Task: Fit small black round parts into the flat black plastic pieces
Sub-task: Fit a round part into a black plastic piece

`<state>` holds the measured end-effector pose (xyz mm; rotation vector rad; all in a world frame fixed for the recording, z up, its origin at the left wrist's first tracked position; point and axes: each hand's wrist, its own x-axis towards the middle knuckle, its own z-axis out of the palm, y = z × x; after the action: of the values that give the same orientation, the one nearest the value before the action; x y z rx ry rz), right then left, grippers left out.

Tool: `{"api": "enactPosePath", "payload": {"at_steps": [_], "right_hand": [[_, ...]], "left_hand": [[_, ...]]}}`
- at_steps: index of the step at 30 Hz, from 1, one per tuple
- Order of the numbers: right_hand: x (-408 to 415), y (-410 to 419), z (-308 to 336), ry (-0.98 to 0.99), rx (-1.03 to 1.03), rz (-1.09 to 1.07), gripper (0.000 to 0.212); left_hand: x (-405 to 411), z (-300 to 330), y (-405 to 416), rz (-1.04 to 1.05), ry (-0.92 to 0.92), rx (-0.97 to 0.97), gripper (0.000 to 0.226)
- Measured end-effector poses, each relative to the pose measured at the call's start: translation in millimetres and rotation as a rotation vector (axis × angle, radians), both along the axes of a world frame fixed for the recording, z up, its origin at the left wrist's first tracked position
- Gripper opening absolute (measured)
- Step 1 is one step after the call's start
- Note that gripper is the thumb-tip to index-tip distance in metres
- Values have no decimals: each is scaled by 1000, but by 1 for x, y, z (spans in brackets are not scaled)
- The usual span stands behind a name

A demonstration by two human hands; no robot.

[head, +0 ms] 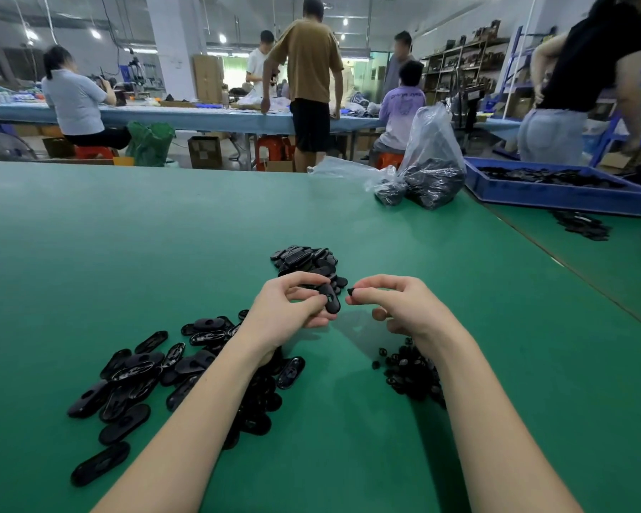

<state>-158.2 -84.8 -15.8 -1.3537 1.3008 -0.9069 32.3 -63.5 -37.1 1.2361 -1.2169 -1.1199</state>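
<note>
On the green tabletop, glossy oval flat pieces lie loose at the left. The left hand holds one flat piece upright; the right hand pinches a small round part just beside it. Next, I think, the part must meet the slot exactly. More matte round parts lie under the right wrist.

green table | clear bags (dark contents) | blue tray | workers behind

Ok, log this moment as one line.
left hand: holds flat black piece | right hand: pinches small round part | part not yet fitted | both above green table
</note>
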Motion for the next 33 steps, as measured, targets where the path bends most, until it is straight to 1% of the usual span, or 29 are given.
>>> {"api": "enactPosePath", "payload": {"at_steps": [4, 10, 21, 26, 30, 33], "right_hand": [[5, -1, -2, 26, 21, -20, 5], [14, 0, -4, 43, 0, -42, 4], [15, -2, -6, 36, -45, -56, 4], [17, 0, -7, 29, -44, -59, 4], [19, 0, -6, 94, -52, -108, 10], [17, -1, -6, 130, -66, -92, 16]], "left_hand": [[0, 2, 1, -3, -14, -11, 17], [-1, 6, 4, -39, 12, -48, 22], [0, 6, 4, -40, -72, -68, 22], [-1, 6, 6, -35, -107, -70, 23], [-1, 6, 6, -17, -162, -71, 24], [0, 7, 6, -39, -130, -63, 23]]}}
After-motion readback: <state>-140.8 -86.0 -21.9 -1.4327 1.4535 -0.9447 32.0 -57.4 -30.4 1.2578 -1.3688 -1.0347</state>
